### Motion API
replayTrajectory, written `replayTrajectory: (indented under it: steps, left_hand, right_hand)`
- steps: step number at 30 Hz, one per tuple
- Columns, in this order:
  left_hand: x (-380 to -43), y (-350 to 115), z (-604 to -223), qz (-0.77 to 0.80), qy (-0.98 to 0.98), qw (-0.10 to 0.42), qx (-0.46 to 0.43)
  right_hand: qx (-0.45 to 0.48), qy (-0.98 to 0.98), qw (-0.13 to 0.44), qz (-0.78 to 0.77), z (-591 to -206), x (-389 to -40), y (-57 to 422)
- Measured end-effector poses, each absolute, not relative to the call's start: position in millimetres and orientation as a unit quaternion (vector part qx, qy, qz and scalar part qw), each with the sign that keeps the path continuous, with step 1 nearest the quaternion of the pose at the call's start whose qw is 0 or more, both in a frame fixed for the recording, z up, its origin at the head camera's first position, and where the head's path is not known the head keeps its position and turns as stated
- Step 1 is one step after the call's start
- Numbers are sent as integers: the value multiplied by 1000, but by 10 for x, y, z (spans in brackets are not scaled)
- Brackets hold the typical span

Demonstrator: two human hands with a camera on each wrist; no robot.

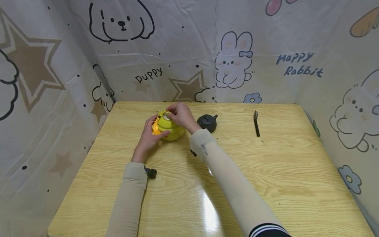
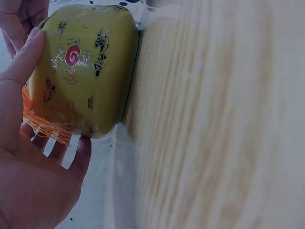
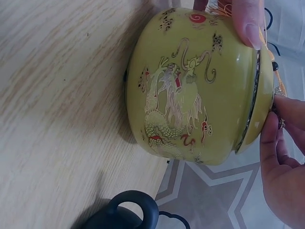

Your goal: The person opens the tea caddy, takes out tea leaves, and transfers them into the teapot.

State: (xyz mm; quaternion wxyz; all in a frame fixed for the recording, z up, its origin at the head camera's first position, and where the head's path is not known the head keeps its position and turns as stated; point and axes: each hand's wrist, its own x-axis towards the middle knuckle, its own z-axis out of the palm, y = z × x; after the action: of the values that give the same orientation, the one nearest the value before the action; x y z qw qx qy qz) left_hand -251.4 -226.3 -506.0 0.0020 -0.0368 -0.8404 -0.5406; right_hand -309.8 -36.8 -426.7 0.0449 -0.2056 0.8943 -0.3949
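Note:
A round yellow lidded jar (image 1: 171, 131), with a dragon and a red swirl on its wall, stands on the table. My left hand (image 1: 147, 137) holds it at the left, the thumb on the front near the lid and the fingers around the side. In the left wrist view the jar (image 2: 81, 67) sits between thumb and fingers. My right hand (image 1: 183, 116) pinches the small metal fitting (image 3: 280, 123) on top of the lid (image 3: 261, 102). The lid is on the jar. An orange tassel (image 1: 155, 127) hangs from its cord beside the left fingers.
Just right of the jar is a small black teapot (image 1: 207, 123), partly behind the right wrist. Farther right lies a slim black-handled tool (image 1: 256, 125) with a silvery head. A printed cloth (image 1: 183, 59) hangs around the wooden table (image 1: 284, 177).

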Motion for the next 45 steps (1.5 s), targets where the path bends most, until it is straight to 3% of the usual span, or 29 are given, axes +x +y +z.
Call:
replayTrajectory:
  steps: [45]
  left_hand:
    - [-2487,-2250,-5081,-555,-832,-17,-16]
  right_hand:
    - [-202,897,39,-391,-4368,-3080,-362]
